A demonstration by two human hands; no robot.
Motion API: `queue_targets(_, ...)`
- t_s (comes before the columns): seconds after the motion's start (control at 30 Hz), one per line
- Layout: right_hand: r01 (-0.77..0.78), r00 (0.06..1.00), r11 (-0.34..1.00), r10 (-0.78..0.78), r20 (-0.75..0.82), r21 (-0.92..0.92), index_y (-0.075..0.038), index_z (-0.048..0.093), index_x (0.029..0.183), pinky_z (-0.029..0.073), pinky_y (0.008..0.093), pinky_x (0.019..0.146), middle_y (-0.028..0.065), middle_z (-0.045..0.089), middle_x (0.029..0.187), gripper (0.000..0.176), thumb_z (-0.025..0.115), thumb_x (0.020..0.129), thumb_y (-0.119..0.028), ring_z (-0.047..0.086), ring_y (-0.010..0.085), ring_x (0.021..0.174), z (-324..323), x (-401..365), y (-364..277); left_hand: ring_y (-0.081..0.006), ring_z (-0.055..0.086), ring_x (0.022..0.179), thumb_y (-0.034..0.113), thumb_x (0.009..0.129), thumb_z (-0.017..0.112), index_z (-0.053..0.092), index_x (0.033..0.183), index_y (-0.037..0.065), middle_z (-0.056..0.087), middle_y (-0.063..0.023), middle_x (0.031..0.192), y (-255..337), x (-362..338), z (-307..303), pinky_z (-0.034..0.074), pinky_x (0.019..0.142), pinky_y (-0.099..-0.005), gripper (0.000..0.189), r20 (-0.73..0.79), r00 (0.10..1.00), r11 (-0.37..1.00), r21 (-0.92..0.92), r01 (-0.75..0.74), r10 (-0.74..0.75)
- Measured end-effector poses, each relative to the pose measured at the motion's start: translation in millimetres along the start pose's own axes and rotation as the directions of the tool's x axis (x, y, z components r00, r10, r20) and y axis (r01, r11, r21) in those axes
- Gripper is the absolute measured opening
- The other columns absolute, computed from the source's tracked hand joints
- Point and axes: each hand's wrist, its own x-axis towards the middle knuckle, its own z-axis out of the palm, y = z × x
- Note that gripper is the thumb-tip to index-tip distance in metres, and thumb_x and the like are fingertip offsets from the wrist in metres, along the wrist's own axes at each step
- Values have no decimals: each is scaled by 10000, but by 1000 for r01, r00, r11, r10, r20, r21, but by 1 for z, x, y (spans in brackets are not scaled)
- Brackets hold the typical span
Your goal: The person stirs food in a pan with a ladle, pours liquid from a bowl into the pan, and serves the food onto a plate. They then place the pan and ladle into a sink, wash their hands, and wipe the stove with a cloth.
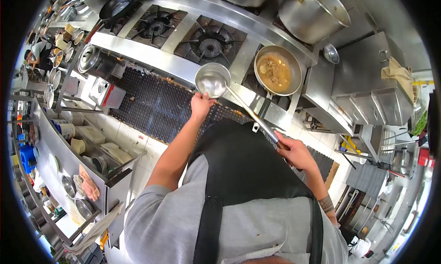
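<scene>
Right hand [296, 154] wraps shut around the end of a long steel ladle's [212, 80] handle, just in front of the person's black apron [243, 172]. The handle slants away from that hand, up and to the left, to the round bowl. Left hand [202, 103] is raised to the ladle bowl, its curled fingers meeting the near rim; whether they grip it or only steady it is unclear. The bowl looks empty and shiny, and it is held in the air.

Below the ladle, on the floor, lies a black rubber mat [156, 103] over pale tiles. Left of the ladle and nearer the person, a steel counter [55, 149] carries small bowls [69, 186] and a pink cloth [89, 183].

Just beyond the ladle runs the front ledge of a long steel stove [151, 55]. Right of the ladle bowl, a pan [275, 73] sits on the stove, filled with brown sauce and pale pieces. Directly behind the ladle bowl are two open burners [209, 46], both bare. Further left of the ladle, at the stove's far end, rests a black pan [119, 7]. Beyond the ladle to the right stands a large steel pot [314, 14]. Far right of the ladle, a tan rag [397, 71] is draped on a steel cabinet [367, 75].

Far left of the ladle, another person [34, 55] bends over a bench, small and distant.
</scene>
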Motion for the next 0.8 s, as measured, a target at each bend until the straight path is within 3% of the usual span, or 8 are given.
queue_targets(0.1, 45, 994, 987, -59, -93, -153, -241, 520, 1539, 541, 348, 768, 116, 638, 771, 668, 718, 905, -165, 617, 237, 672, 7, 7, 7, -217, 769, 864, 148, 1100, 509, 581, 1146, -78, 726, -176, 1016, 1, -2, -2, 606, 682, -304, 241, 17, 1000, 996, 83, 23, -24)
queue_targets(0.17, 83, 989, 988, -98, -115, -133, -219, 517, 1549, 533, 337, 758, 89, 523, 736, 686, 709, 901, -103, 623, 166, 741, 16, 16, 8, -179, 747, 779, 146, 1095, 539, 589, 989, -51, 726, -141, 876, 6, -6, -1, 572, 633, -303, 229, -1, 999, 991, 125, -50, 51)
queue_targets(0.27, 172, 942, 898, -270, -198, -406, -156, 513, 1540, 532, 434, 799, 163, 668, 871, 653, 670, 907, -116, 647, 369, 811, 24, 29, 12, -179, 740, 768, 142, 1095, 531, 598, 1016, -59, 722, -148, 911, 6, -7, -1, 574, 644, -301, 226, -19, 999, 991, 128, -39, 42)
queue_targets(0.37, 149, 948, 856, -267, -176, -496, -151, 486, 1552, 521, 478, 799, 182, 670, 890, 659, 664, 918, -121, 666, 387, 844, 32, 34, 16, -210, 755, 796, 128, 1095, 518, 588, 1055, -83, 716, -168, 938, 4, -4, 2, 602, 664, -316, 225, -26, 1000, 998, 58, -14, 15)
queue_targets(0.5, 236, 943, 885, -307, -124, -401, -177, 464, 1574, 525, 437, 801, 189, 629, 852, 680, 660, 925, -114, 635, 354, 779, 27, 27, 15, -286, 768, 796, 83, 1085, 494, 543, 1071, -133, 700, -226, 954, 13, -4, 10, 654, 669, -351, 223, -52, 997, 984, -171, 49, -58)
queue_targets(0.53, 161, 978, 922, -197, -69, -353, -157, 492, 1546, 533, 455, 831, 210, 656, 895, 643, 647, 924, -116, 658, 390, 841, 19, 20, 0, -361, 753, 930, 67, 1091, 435, 460, 1216, -197, 655, -297, 1119, 20, -6, 9, 673, 847, -410, 292, 6, 997, 988, -129, 83, -83)
queue_targets(0.67, 2, 1000, 971, 3, 21, -239, -130, 508, 1527, 541, 421, 879, 249, 674, 972, 632, 661, 915, -98, 683, 414, 915, 9, 7, -20, -361, 750, 939, 49, 1085, 426, 454, 1233, -204, 653, -294, 1128, 13, -2, 14, 678, 827, -408, 294, -21, 994, 977, -185, 103, -109)
queue_targets(0.8, 124, 991, 977, -130, -22, -176, -154, 487, 1548, 537, 384, 907, 248, 689, 1048, 672, 681, 908, -86, 702, 380, 942, 14, 7, 4, -345, 750, 885, 40, 1074, 461, 485, 1149, -203, 655, -275, 1069, 10, -1, 19, 687, 744, -403, 256, -72, 995, 978, -201, 55, -70)
